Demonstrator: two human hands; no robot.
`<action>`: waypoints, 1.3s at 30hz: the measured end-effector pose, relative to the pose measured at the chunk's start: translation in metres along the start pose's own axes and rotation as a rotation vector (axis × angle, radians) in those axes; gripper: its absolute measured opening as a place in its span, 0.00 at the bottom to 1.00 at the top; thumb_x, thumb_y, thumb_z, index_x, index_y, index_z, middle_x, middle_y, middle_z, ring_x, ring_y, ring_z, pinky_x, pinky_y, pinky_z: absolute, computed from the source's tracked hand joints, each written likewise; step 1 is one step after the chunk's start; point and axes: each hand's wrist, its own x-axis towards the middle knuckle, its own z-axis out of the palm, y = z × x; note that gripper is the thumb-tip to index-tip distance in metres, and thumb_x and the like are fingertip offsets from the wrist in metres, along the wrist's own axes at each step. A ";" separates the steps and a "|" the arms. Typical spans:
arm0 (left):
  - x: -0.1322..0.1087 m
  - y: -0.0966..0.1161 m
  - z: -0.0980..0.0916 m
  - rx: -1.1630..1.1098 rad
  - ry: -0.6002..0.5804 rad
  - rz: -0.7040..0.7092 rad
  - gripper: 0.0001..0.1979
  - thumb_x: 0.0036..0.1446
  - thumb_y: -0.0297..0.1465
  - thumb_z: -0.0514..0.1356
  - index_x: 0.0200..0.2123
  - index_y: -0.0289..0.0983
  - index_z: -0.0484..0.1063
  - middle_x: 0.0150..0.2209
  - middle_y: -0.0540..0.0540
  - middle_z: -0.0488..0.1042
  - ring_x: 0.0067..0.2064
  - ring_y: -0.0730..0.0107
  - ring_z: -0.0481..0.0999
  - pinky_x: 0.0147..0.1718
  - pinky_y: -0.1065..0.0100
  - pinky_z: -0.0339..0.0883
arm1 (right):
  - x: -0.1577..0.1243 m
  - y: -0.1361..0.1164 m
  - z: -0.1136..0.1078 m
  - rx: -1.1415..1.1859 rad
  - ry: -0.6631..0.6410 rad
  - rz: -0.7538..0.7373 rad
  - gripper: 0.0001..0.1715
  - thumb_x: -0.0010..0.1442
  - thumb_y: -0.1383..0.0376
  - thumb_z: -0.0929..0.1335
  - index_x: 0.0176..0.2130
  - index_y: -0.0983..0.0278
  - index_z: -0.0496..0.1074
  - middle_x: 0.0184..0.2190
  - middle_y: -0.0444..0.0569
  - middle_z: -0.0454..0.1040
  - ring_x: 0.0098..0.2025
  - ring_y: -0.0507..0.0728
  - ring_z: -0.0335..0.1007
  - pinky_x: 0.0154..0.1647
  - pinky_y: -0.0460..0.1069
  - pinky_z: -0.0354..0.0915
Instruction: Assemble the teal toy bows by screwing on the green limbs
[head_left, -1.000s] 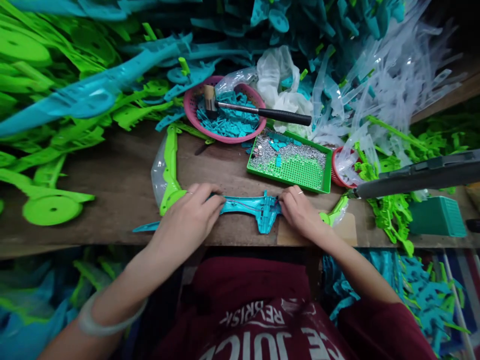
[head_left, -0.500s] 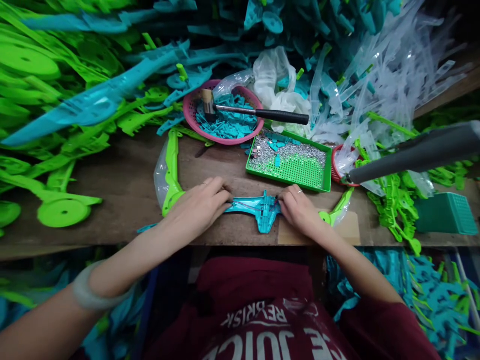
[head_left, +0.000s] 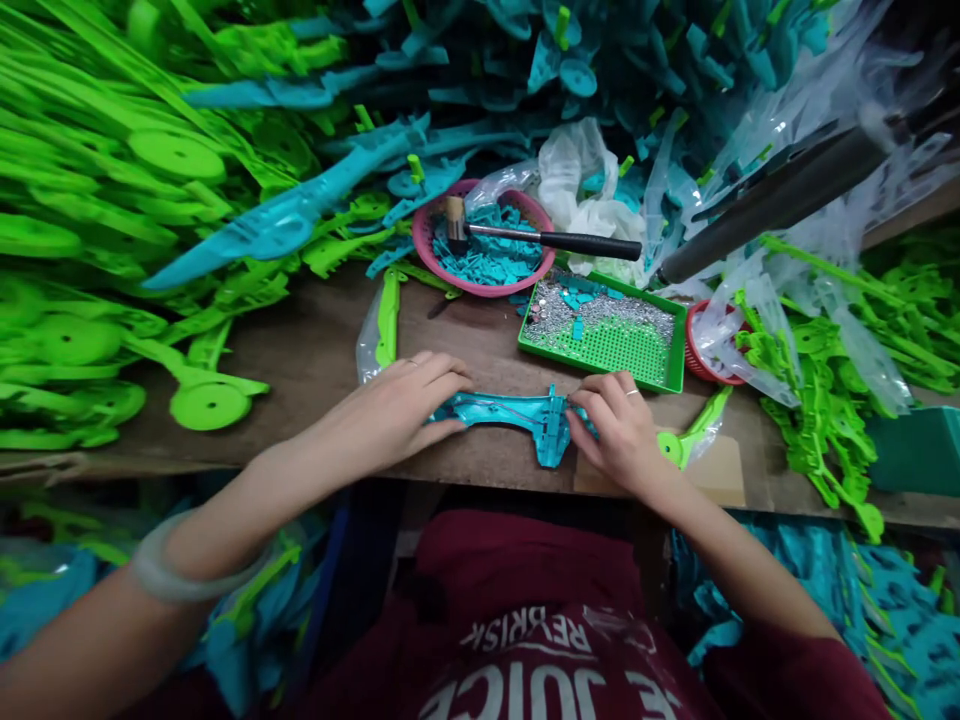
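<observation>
A blue plastic part [head_left: 499, 410], long and narrow with a cross-shaped block toward its right end, lies on the wooden bench before me. My left hand [head_left: 416, 395] is closed over its left end, thumb along the near edge. At the other end, my right hand [head_left: 619, 425] grips beside the block with bent fingers. A thin dark line runs along the part. Beyond my left hand stands a curved green piece [head_left: 388, 320] with clear plastic; a similar green piece [head_left: 682, 445] extends past my right hand. My fingers hide both ends of the blue part.
Behind sits a pink basket [head_left: 424, 245] of small blue pieces, a hammer [head_left: 570, 243] across it. A green tray [head_left: 600, 358] holds many small metal bits. A dark elongated tool [head_left: 772, 205] hangs at right. Green parts [head_left: 180, 155] heap at left; a red basket [head_left: 701, 350] stands right.
The view has swung, so the bench things appear further right. My right-hand fingers have shifted and now wrap more around the blue part's right end. The hanging dark tool has swung up and away.
</observation>
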 end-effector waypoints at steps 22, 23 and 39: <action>-0.026 -0.012 0.013 0.015 0.055 0.087 0.20 0.67 0.45 0.55 0.56 0.41 0.70 0.51 0.39 0.73 0.50 0.53 0.72 0.48 0.53 0.67 | 0.062 -0.047 0.033 0.144 -0.408 0.207 0.07 0.63 0.71 0.64 0.35 0.67 0.72 0.42 0.56 0.66 0.47 0.62 0.58 0.45 0.55 0.62; -0.026 -0.012 0.013 0.028 0.055 0.091 0.20 0.67 0.44 0.55 0.57 0.42 0.70 0.51 0.38 0.73 0.49 0.53 0.72 0.48 0.53 0.67 | 0.061 -0.045 0.034 0.167 -0.396 0.198 0.06 0.63 0.71 0.65 0.34 0.67 0.71 0.42 0.56 0.66 0.47 0.62 0.58 0.45 0.55 0.62; -0.012 0.001 0.003 0.190 -0.040 0.065 0.18 0.63 0.43 0.60 0.51 0.41 0.75 0.46 0.39 0.71 0.46 0.52 0.72 0.44 0.53 0.69 | 0.046 -0.024 0.026 0.244 -0.314 0.060 0.06 0.64 0.70 0.65 0.34 0.67 0.72 0.41 0.56 0.66 0.46 0.61 0.58 0.45 0.54 0.63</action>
